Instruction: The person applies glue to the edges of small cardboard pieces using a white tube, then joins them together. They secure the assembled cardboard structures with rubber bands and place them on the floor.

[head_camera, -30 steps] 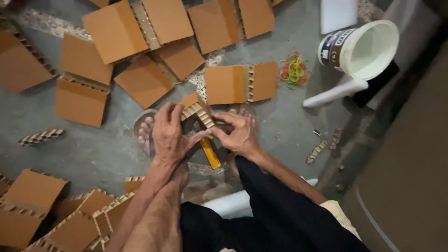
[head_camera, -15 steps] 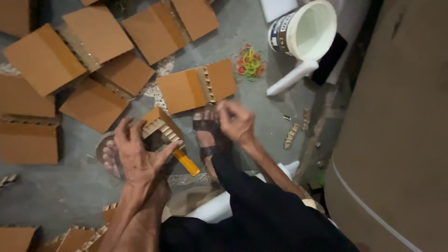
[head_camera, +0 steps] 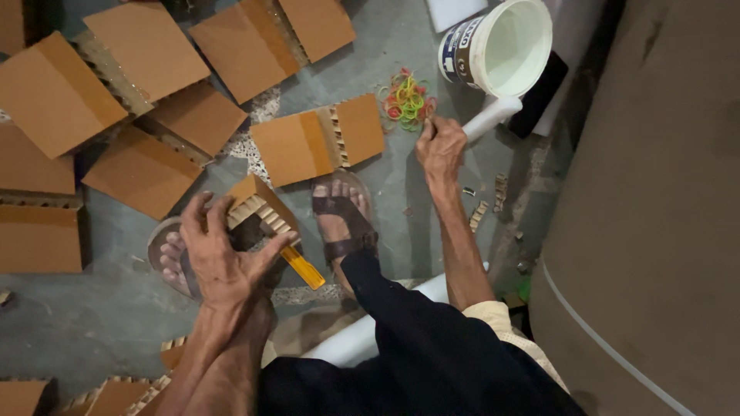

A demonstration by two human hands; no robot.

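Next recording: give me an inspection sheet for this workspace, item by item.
Surface: grey concrete floor, dusty, with a speckled patch.
Job's things: folded corrugated cardboard piece gripped in the left hand; a yellow tool sticks out beneath it. Pile of coloured rubber bands at the fingertips of the right hand.
Clutter: many flat brown cardboard pieces spread over the floor; small cardboard scraps near the right forearm.
Grippers: left hand closed round the cardboard; right hand reaching to the bands, grasp unclear.
Cables: nothing seen.
Surroundings: white bucket lying tilted, white tube beside it, large brown roll at right, sandalled feet.
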